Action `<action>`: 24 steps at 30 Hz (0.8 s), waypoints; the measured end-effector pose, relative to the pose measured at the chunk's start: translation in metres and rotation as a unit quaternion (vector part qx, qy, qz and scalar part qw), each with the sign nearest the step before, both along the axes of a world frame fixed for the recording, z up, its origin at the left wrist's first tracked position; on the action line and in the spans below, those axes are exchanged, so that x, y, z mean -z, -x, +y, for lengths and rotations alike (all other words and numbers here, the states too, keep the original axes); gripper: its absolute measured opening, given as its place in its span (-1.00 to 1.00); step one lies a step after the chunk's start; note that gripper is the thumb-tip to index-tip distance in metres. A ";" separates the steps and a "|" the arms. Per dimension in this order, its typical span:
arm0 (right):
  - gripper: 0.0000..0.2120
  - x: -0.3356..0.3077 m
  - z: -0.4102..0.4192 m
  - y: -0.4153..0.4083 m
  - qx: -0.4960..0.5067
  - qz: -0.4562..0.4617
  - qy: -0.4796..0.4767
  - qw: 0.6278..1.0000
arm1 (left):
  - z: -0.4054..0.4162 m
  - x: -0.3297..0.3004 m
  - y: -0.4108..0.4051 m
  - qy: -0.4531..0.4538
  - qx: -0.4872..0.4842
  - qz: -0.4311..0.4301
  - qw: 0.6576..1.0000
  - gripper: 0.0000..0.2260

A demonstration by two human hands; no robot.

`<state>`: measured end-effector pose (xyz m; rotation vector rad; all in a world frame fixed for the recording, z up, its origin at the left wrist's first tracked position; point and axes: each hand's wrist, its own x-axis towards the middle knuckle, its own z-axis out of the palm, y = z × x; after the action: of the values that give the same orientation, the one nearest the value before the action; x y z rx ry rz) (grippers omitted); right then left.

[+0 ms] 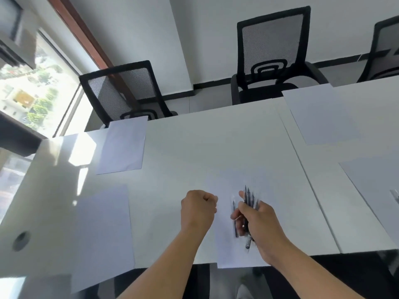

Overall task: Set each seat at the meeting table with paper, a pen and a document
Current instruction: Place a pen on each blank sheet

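Note:
My right hand [260,225] grips a bundle of several black pens [248,203], tips pointing away, over a white sheet of paper [224,251] at the table's near edge. One pen [235,221] sticks out to the left of the bundle, blurred. My left hand [198,209] is curled into a fist just left of the pens and holds nothing that I can see. More sheets lie at the seats: near left [103,231], far left [124,145], far right [319,113] and near right [371,186].
The white meeting table [205,143] has a seam running down its right part. Black mesh chairs stand on the far side, one at left [123,91], one at centre [272,52], one at the right edge [386,50]. A cable hole [21,240] lies near left. A window [28,87] is at left.

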<state>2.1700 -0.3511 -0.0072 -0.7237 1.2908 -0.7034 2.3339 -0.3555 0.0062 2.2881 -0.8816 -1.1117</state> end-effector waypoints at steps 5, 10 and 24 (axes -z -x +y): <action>-0.81 -0.032 0.004 -0.028 -0.067 -0.016 0.028 0.997 | 0.028 -0.039 -0.025 0.021 -0.043 -0.025 0.999 -0.77; -0.88 -0.071 0.018 -0.060 -0.124 -0.029 0.065 0.990 | 0.063 -0.083 -0.053 0.050 -0.095 -0.052 0.993 -0.80; -0.87 -0.140 0.043 -0.129 -0.148 -0.075 0.098 0.981 | 0.106 -0.159 -0.115 0.157 -0.129 -0.087 0.975 -0.79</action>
<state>2.2992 -0.3083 0.1324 -0.9799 0.9593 -0.6333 2.4488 -0.2493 0.1651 2.1772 -0.7358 -0.6181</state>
